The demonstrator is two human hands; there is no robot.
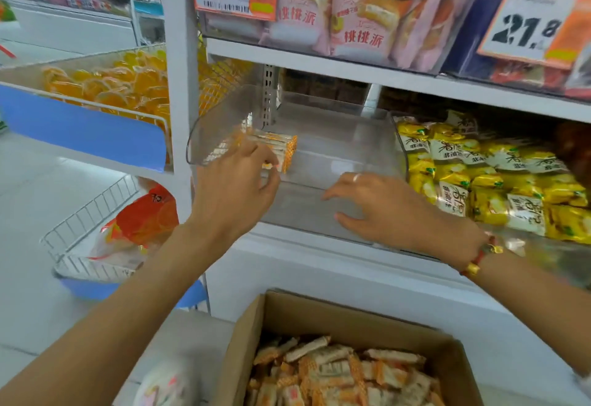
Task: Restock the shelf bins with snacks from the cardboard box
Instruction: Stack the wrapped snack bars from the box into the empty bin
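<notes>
We note the cardboard box (348,354), full of snacks, below the clear shelf bin (319,150). The left hand (235,186) holds snack packets (281,148) in its fingers inside the bin's left end. The right hand (388,207) rests spread, holding nothing, on the bin front.

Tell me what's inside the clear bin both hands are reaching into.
The clear bin holds only a few orange-and-white snack packets at its left end, under the left hand. The rest shows bare. The right hand hides part of the front.
</notes>
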